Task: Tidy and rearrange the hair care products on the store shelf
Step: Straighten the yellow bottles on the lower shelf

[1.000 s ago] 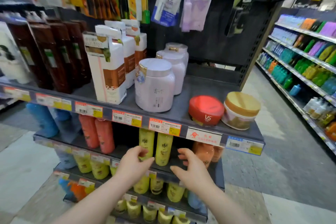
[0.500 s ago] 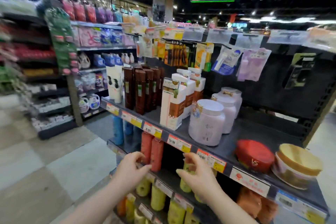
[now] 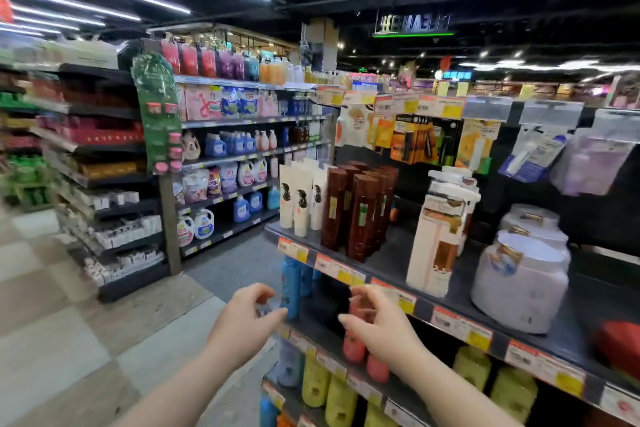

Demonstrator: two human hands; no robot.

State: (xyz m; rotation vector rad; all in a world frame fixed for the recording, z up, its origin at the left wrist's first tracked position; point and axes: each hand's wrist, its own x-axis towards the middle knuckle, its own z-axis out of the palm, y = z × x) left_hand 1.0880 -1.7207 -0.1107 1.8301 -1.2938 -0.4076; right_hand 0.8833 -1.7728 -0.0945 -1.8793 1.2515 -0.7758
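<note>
A: Entry, hair care products. Where do they sit?

B: On the dark shelf (image 3: 391, 263), up and to the right of both sets of fingers. Nearest above the right fingertips: brown bottles (image 3: 360, 215), tall, upright, packed in rows. White tubes (image 3: 301, 201) with a dark figure printed on them stand above the left fingers, at the shelf's end. Further right: white boxes (image 3: 438, 239), then pale lilac jars (image 3: 519, 281) with wide lids, one behind another.

A: Hands?

B: Left hand (image 3: 247, 319) and right hand (image 3: 377, 326) are both raised below the shelf edge. Fingers are loosely curved, thumbs apart from them, and I see nothing gripped. The two hands are apart from each other.

A: Hard to read?

B: The frame is smeared and no label text is legible. A red lid (image 3: 620, 347) is cut off at the right edge. Coral bottles (image 3: 355, 347) are partly covered by the right fingers. I cannot tell whether those fingers touch them.

A: Surroundings?

B: Blue bottles (image 3: 291, 284) stand just beyond the left fingertips, on the tier below. Yellow bottles (image 3: 315, 381) stand under the right wrist. Price tags (image 3: 332, 265) line the shelf edge above the right fingers. Hanging packets (image 3: 478, 146) are high over them. Detergent shelves (image 3: 239, 146) are well beyond the left hand, across the aisle.
</note>
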